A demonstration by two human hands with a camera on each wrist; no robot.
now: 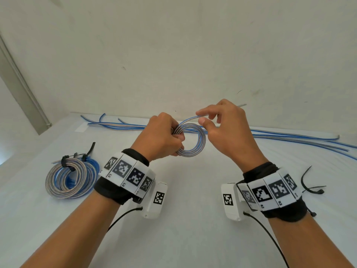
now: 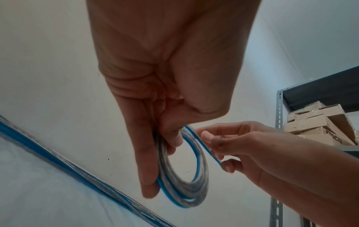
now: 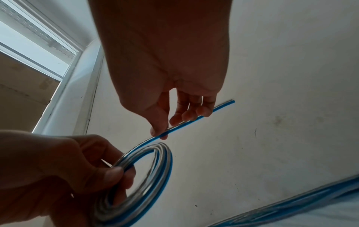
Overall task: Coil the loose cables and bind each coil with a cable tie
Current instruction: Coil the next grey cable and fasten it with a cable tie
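My left hand (image 1: pixel 164 136) grips a small coil of blue and clear flat cable (image 1: pixel 195 144) above the white table; its fingers curl round the coil's left side (image 2: pixel 170 161). My right hand (image 1: pixel 222 124) pinches the coil's free tail (image 3: pixel 194 121) between thumb and fingers, just up and right of the coil (image 3: pixel 151 176). The tail's cut end (image 3: pixel 232 102) sticks out past the fingers. Loose black cable ties (image 1: pixel 311 184) lie on the table to the right of my right wrist.
Finished coils (image 1: pixel 71 178) bound with black ties lie at the left of the table (image 1: pixel 183 190). Several loose blue cables (image 1: pixel 289 136) stretch along the back by the wall. A metal shelf with cardboard boxes (image 2: pixel 318 122) stands to the right.
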